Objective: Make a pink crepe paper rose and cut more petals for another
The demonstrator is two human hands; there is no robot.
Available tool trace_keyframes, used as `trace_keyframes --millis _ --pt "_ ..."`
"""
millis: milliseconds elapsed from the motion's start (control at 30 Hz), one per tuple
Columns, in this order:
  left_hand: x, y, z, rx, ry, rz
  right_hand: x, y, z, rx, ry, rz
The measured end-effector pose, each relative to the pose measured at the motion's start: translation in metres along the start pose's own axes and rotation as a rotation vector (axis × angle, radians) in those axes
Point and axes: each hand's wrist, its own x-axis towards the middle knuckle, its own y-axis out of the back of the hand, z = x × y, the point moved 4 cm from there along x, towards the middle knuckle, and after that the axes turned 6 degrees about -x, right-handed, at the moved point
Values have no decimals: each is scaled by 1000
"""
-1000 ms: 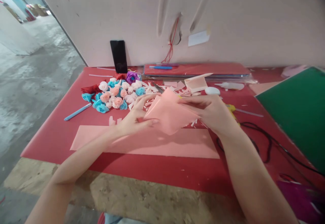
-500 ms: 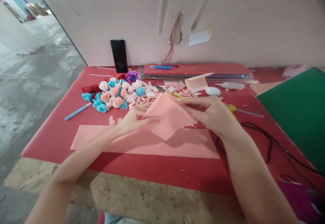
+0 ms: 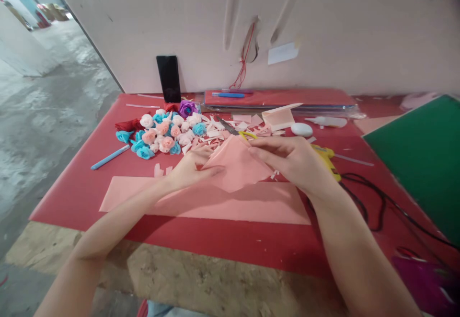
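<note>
Folded pink paper: centre of the frame, raised over a pink strip; layers show along its upper-left edge, though how many is hard to tell.
Left hand: thumb and fingers pinching the paper's left side.
Right hand: thumb and fingertips gripping its upper-right edge.
Paper roses: formed, heaped left of centre on the red counter.
Scraps: cut, strewn mid-frame beside the scissors.
Unshaped: strip flat, held paper merely folded.

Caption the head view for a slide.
Left hand and right hand hold pink paper near scissors and colourful flowers.
</note>
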Motion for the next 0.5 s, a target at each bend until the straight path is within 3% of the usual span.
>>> trace_keyframes --millis 233,500 --pt "0 3 3 141 -61 -18 -1 -1 4 -9 -2 47" --pt "-6 12 13 186 -43 295 -3 -17 -4 3 34 28"
